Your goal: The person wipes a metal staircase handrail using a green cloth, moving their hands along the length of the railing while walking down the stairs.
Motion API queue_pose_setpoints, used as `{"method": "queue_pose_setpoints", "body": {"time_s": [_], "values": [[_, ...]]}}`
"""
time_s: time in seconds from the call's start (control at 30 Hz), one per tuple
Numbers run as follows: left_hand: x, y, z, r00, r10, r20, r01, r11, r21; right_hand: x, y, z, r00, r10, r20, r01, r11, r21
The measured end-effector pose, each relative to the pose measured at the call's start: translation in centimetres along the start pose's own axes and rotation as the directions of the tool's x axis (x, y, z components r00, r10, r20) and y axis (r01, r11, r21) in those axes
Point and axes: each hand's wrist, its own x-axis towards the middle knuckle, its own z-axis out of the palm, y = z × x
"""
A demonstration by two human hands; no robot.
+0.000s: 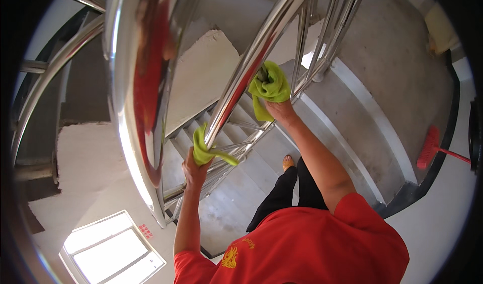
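Note:
A shiny metal stair handrail (260, 38) slants down across the middle of the view. My left hand (196, 167) grips a yellow-green cloth (202, 148) wrapped against the lower part of this rail. In my right hand (279, 110) is another yellow-green cloth (269, 84), bunched around a bar just under and to the right of the handrail; the cloth covers most of those fingers. Thin metal balusters (302, 46) run beside the rail. Very close to the camera, a thick polished metal tube (151, 76) reflects something red.
Concrete steps with pale edges (371, 110) curve at the right, and more stairs (222, 129) lie below beyond the railing. A red broom (428, 148) rests by the right wall. A bright window (113, 248) is at lower left. A curved metal rail (49, 72) stands at far left.

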Motion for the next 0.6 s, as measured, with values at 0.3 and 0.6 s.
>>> {"method": "queue_pose_setpoints", "body": {"time_s": [0.3, 0.6], "values": [[4.2, 6.4, 1.2, 0.999, 0.036, -0.012, -0.037, 0.994, -0.107, -15.5, 15.6, -2.3, 0.884, 0.461, 0.077, -0.449, 0.884, -0.134], [0.7, 1.0, 1.3, 0.982, 0.078, -0.172, -0.077, 0.997, 0.016, -9.2, -1.7, 2.5, 0.904, 0.206, 0.374, -0.244, 0.968, 0.058]]}}
